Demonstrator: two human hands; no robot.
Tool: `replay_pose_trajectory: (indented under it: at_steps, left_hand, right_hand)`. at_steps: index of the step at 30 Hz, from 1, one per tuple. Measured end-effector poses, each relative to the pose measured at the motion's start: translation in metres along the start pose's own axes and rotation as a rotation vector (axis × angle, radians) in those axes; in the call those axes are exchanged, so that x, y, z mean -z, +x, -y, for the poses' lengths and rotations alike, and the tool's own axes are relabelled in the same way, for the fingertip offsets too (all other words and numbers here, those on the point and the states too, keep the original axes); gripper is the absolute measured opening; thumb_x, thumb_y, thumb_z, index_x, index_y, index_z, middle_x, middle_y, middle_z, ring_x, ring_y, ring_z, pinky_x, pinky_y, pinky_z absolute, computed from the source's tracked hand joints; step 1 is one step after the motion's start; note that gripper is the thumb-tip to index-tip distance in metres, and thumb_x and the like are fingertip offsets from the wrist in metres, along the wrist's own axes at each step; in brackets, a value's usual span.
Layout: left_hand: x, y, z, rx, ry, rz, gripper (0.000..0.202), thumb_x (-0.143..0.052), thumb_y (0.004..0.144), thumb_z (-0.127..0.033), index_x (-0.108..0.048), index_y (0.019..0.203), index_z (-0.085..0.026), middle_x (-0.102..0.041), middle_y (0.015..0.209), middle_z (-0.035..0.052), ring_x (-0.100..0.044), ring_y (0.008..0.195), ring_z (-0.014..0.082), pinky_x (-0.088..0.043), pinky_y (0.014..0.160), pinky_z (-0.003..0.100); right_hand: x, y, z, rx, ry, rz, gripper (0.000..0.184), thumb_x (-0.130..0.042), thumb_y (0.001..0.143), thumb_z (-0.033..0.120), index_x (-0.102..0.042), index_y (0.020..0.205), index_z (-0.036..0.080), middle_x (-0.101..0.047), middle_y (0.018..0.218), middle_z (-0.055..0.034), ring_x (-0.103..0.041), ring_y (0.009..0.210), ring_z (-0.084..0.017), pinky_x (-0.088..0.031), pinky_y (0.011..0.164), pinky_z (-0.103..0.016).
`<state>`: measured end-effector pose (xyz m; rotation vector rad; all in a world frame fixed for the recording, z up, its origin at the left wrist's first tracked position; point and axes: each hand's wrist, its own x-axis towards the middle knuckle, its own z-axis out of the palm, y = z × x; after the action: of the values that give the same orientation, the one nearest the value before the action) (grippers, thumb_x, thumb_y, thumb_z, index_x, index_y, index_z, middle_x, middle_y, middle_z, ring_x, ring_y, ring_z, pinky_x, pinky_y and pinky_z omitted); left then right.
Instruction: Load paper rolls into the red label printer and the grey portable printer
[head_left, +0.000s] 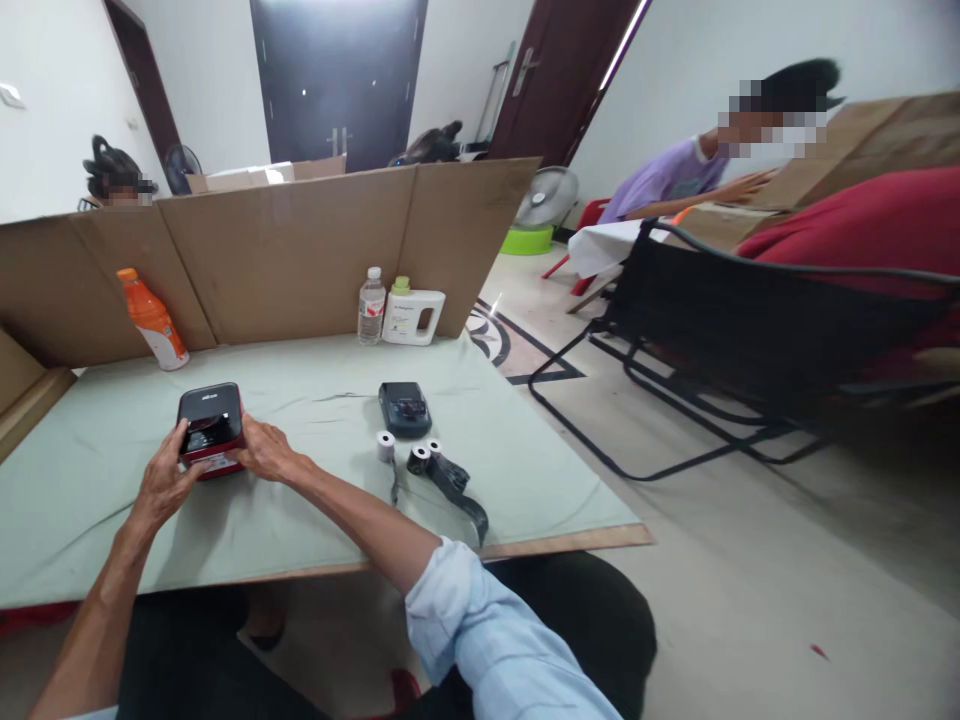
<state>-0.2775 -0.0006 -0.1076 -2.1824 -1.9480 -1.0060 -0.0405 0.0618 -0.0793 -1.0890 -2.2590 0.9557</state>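
A boxy black-and-red thermal printer (211, 402) sits at the left of the cloth-covered table, its dark lid facing up. My left hand (163, 478) grips its left side and front corner. On its right side, the fingers of my right hand (264, 447) press against the red casing. Farther right lies a smaller dark handheld printer (405, 408). Just in front of that one stand a white paper roll (385, 447), a second roll with a dark side (418, 460) and a third roll (434, 446). Crumpled black wrapping (459, 492) trails from them towards the table edge.
Cardboard panels (292, 255) wall off the table's back. Against them stand an orange bottle (154, 320), a water bottle (371, 308) and a white detergent jug (412, 316). A black folding chair (705, 310) is at right; beyond it, a person in purple (660, 185) leans over cardboard.
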Motion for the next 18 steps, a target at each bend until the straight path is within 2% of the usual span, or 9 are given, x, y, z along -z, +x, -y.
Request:
replay_pose_trajectory:
  at_steps: [5, 7, 9, 11, 13, 15, 17, 18]
  left_hand:
    - [-0.001, -0.011, 0.016, 0.058, -0.005, -0.007, 0.085, -0.064, 0.087, -0.062, -0.043, 0.157, -0.019, -0.059, 0.151, 0.02, -0.061, 0.136, 0.0384, -0.052, 0.111, 0.053]
    - [0.0, -0.011, 0.014, 0.081, 0.012, -0.012, 0.086, -0.066, 0.086, -0.058, -0.041, 0.158, -0.019, -0.061, 0.148, 0.0196, -0.062, 0.133, 0.0391, -0.054, 0.109, 0.053]
    - [0.004, -0.01, 0.004, 0.086, 0.054, -0.02, 0.087, -0.068, 0.085, -0.053, -0.039, 0.159, -0.018, -0.06, 0.147, 0.021, -0.06, 0.134, 0.042, -0.053, 0.11, 0.058]
    - [0.012, -0.011, -0.017, 0.056, 0.121, -0.076, 0.085, -0.067, 0.085, -0.048, -0.039, 0.159, -0.017, -0.055, 0.152, 0.0233, -0.053, 0.14, 0.0468, -0.047, 0.113, 0.066]
    - [0.018, -0.013, -0.048, -0.005, 0.195, -0.193, 0.076, -0.064, 0.089, -0.042, -0.042, 0.158, -0.019, -0.046, 0.158, 0.0227, -0.042, 0.147, 0.0493, -0.039, 0.117, 0.072]
    - [0.018, -0.012, -0.083, -0.087, 0.232, -0.302, 0.065, -0.062, 0.092, -0.033, -0.047, 0.155, -0.023, -0.042, 0.161, 0.0194, -0.04, 0.149, 0.0464, -0.035, 0.121, 0.071]
    - [0.006, -0.007, -0.116, -0.186, 0.2, -0.322, 0.058, -0.061, 0.093, -0.027, -0.052, 0.151, -0.025, -0.049, 0.155, 0.0164, -0.046, 0.145, 0.0417, -0.039, 0.122, 0.065]
    - [-0.005, -0.002, -0.129, -0.228, 0.16, -0.295, 0.055, -0.06, 0.094, -0.025, -0.054, 0.149, -0.026, -0.054, 0.151, 0.0152, -0.051, 0.142, 0.0393, -0.041, 0.121, 0.063]
  right_hand:
    - [-0.011, 0.003, 0.007, -0.003, -0.045, 0.03, 0.049, -0.068, 0.092, 0.043, -0.05, 0.132, 0.021, -0.072, 0.127, -0.0128, -0.069, 0.115, -0.033, -0.053, 0.091, -0.04]
    - [-0.007, 0.0, 0.006, 0.027, -0.061, 0.043, 0.047, -0.066, 0.093, 0.041, -0.05, 0.133, 0.022, -0.072, 0.128, -0.0115, -0.069, 0.115, -0.033, -0.054, 0.091, -0.04]
    - [0.003, -0.007, 0.003, 0.079, -0.067, 0.064, 0.043, -0.066, 0.093, 0.038, -0.053, 0.132, 0.022, -0.072, 0.129, -0.011, -0.069, 0.117, -0.033, -0.055, 0.093, -0.042]
    - [0.018, -0.019, -0.005, 0.144, -0.055, 0.051, 0.041, -0.065, 0.094, 0.039, -0.058, 0.131, 0.023, -0.071, 0.132, -0.0115, -0.066, 0.122, -0.033, -0.054, 0.098, -0.045]
    - [0.042, -0.035, -0.02, 0.201, -0.025, -0.032, 0.041, -0.064, 0.096, 0.041, -0.061, 0.133, 0.023, -0.068, 0.137, -0.0116, -0.063, 0.127, -0.031, -0.051, 0.106, -0.046]
    - [0.071, -0.055, -0.043, 0.223, 0.011, -0.189, 0.045, -0.064, 0.097, 0.038, -0.06, 0.139, 0.022, -0.065, 0.143, -0.0119, -0.064, 0.127, -0.027, -0.049, 0.11, -0.043]
    - [0.105, -0.076, -0.073, 0.183, 0.045, -0.353, 0.047, -0.063, 0.097, 0.036, -0.061, 0.142, 0.022, -0.065, 0.142, -0.0125, -0.066, 0.12, -0.025, -0.051, 0.107, -0.041]
    - [0.122, -0.086, -0.089, 0.141, 0.052, -0.439, 0.045, -0.061, 0.098, 0.035, -0.062, 0.141, 0.022, -0.066, 0.141, -0.0125, -0.067, 0.117, -0.024, -0.052, 0.105, -0.041]
